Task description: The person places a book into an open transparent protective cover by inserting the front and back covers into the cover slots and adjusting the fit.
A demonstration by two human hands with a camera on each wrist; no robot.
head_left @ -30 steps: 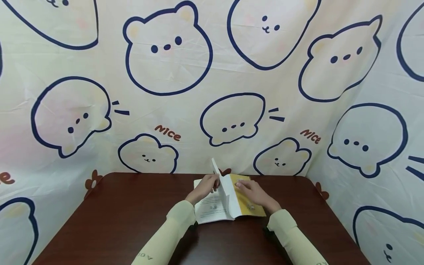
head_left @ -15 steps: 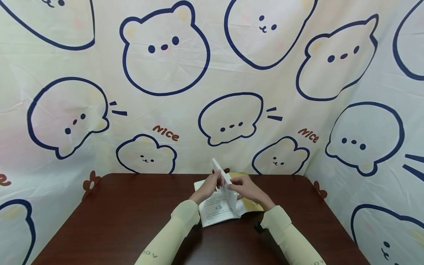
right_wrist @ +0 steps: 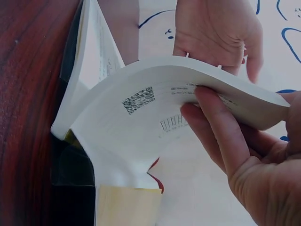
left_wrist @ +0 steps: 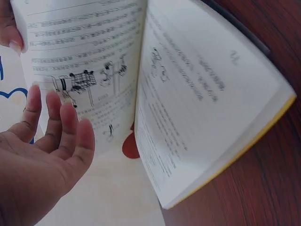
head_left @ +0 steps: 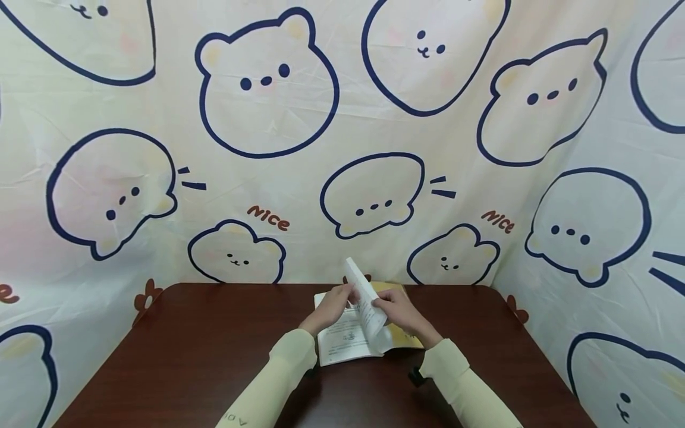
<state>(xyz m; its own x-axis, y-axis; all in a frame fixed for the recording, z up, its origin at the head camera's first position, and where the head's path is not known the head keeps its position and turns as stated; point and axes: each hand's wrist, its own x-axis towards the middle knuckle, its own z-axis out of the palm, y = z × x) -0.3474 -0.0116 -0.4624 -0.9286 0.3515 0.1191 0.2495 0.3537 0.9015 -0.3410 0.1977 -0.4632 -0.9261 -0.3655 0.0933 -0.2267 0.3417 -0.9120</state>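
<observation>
An open paperback book (head_left: 342, 342) lies on the table, its left pages flat and a block of pages (head_left: 366, 303) standing up and bending rightward. My right hand (head_left: 398, 309) pinches the outer edge of that block; in the right wrist view, the thumb is partly out of frame and the fingers (right_wrist: 225, 127) press on a page bearing a QR code. My left hand (left_wrist: 51, 150) is beside the raised pages, fingers loosely bent and apart, fingertips near or touching the printed page. To the right, a yellow cover flap (head_left: 404, 339) lies spread beneath the right hand.
The dark brown wooden table (head_left: 214, 351) extends around the book on both sides and in front. A cloth backdrop (head_left: 267, 184) with bear drawings hangs behind the table and along its sides. A black object (head_left: 416, 376) shows at my right wrist.
My right hand has gone from the yellow flap leftward to the raised pages and now pinches them. The pages have tilted right, showing more print. The left hand stays beside them.
</observation>
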